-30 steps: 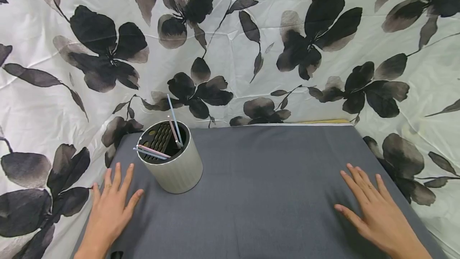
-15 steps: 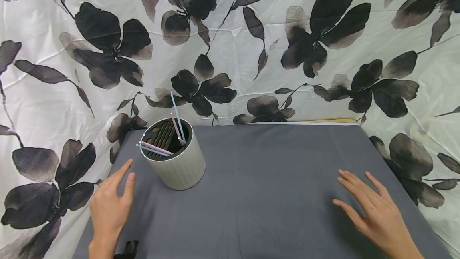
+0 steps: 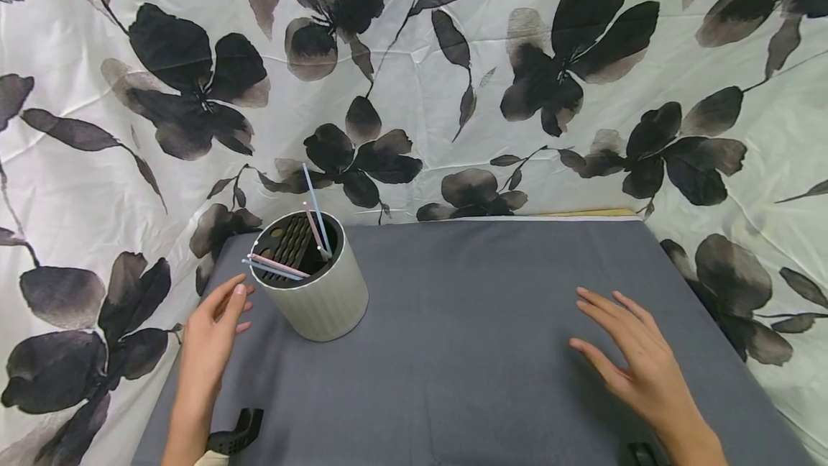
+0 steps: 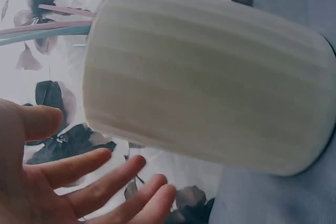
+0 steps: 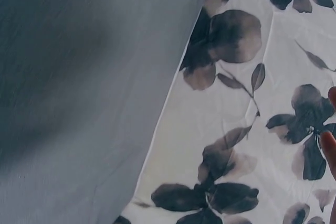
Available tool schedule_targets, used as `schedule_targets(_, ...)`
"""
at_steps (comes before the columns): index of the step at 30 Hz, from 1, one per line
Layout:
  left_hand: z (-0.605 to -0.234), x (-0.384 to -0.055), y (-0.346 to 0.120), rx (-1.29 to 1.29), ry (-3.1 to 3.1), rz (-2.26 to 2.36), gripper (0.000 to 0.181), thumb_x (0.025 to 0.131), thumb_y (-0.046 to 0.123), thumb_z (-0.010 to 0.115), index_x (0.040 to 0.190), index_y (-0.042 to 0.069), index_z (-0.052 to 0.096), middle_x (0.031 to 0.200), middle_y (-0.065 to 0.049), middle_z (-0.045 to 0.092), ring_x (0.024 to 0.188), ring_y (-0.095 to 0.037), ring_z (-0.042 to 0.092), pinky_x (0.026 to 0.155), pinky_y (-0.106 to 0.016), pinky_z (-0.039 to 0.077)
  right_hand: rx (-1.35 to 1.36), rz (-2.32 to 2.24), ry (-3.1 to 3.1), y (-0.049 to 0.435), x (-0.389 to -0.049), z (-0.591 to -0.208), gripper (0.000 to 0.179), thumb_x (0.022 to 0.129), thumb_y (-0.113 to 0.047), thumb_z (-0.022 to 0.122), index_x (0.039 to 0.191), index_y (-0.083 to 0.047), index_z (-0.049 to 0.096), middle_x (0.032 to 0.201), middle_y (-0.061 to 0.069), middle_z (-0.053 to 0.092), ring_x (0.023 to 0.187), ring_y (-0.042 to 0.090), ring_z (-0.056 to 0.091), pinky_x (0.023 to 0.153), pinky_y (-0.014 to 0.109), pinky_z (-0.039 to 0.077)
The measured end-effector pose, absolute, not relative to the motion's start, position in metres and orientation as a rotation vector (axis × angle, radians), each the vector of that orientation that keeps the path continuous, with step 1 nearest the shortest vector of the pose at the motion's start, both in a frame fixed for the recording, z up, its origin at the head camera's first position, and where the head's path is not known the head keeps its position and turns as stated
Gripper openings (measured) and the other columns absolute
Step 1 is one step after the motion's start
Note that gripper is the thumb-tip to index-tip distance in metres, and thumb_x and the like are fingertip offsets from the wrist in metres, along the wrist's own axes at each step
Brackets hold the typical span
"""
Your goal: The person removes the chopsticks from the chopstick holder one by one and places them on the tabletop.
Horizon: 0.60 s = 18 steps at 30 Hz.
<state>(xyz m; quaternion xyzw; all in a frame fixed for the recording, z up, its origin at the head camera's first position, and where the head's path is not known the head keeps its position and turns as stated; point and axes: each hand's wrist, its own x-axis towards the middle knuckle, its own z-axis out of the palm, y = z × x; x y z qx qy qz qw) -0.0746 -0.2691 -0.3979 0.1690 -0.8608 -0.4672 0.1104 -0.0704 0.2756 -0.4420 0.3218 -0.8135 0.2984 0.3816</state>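
Observation:
A pale, ribbed round holder (image 3: 317,308) with a black slotted insert (image 3: 284,244) stands upright at the left of the grey-covered table. Several thin pink and blue sticks lean in it, among them a blue stick (image 3: 317,211) and a pink stick (image 3: 279,265); what kind they are I cannot tell. My left hand (image 3: 216,322) hovers just left of the holder, fingers loosely bent and apart from it; the left wrist view shows the same hand (image 4: 89,182) empty beside the ribbed wall. Over the table's right side my right hand (image 3: 637,358) is spread, holding nothing.
The grey table cover (image 3: 466,351) runs between the hands. Behind and around it hangs white cloth (image 3: 414,92) with dark flowers. A yellow strip (image 3: 595,213) shows along the back edge. A black band (image 3: 239,433) sits at my left wrist.
My left hand has lifted from lying spread, turned sideways and come closer to the holder. My right hand has risen and shifted a little left. The holder stays in place.

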Motion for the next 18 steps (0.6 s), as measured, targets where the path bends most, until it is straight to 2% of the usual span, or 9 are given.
schedule_targets(4,-0.390,-0.081,-0.272,0.491,-2.528,-1.579,0.062,0.110,0.051,0.042,0.159,0.014,0.043,0.154,-0.018,0.054,0.120,-0.006,0.058,0.078,-0.014,0.062,0.837,0.810,-2.075,0.263,-0.075,-0.445,0.059,0.103,-0.047,0.064,0.125,0.008,0.070,0.133,0.022,0.069,0.138,0.012,0.057,0.127,0.027,0.036)
schedule_targets(8,-0.387,-0.086,-0.273,0.478,-2.484,-1.717,0.065,0.110,0.053,0.042,0.162,0.016,0.037,0.163,-0.017,0.042,0.142,-0.027,0.044,0.077,-0.017,0.064,0.891,0.874,-2.043,0.247,-0.082,-0.448,0.056,0.103,-0.043,0.065,0.126,0.008,0.069,0.133,0.023,0.069,0.135,0.019,0.059,0.123,0.023,0.039)
schedule_targets(9,-0.386,-0.087,-0.274,0.473,-2.470,-1.752,0.065,0.110,0.052,0.042,0.163,0.016,0.036,0.165,-0.017,0.038,0.143,-0.027,0.042,0.076,-0.018,0.064,0.911,0.894,-2.026,0.242,-0.084,-0.448,0.055,0.103,-0.042,0.065,0.125,0.008,0.069,0.133,0.023,0.069,0.133,0.021,0.060,0.122,0.023,0.040)
schedule_targets(13,-0.383,-0.092,-0.274,0.467,-2.421,-1.871,0.067,0.109,0.052,0.045,0.165,0.017,0.032,0.169,-0.014,0.030,0.131,-0.013,0.044,0.074,-0.022,0.066,0.971,0.963,-1.977,0.225,-0.092,-0.446,0.052,0.103,-0.037,0.067,0.126,0.009,0.069,0.132,0.025,0.068,0.130,0.026,0.062,0.120,0.024,0.042)
schedule_targets(15,-0.382,-0.095,-0.274,0.459,-2.405,-1.918,0.069,0.108,0.052,0.047,0.165,0.016,0.031,0.169,-0.012,0.028,0.124,-0.007,0.045,0.074,-0.025,0.067,0.993,0.997,-1.957,0.217,-0.095,-0.445,0.051,0.102,-0.036,0.068,0.125,0.010,0.068,0.131,0.026,0.068,0.128,0.027,0.062,0.119,0.023,0.043)
schedule_targets(18,-0.380,-0.098,-0.272,0.436,-2.386,-1.963,0.072,0.107,0.053,0.049,0.165,0.015,0.030,0.166,-0.011,0.031,0.122,-0.005,0.045,0.075,-0.028,0.068,1.025,1.052,-1.935,0.205,-0.098,-0.443,0.049,0.101,-0.033,0.070,0.125,0.011,0.067,0.131,0.026,0.068,0.127,0.028,0.063,0.117,0.022,0.045)
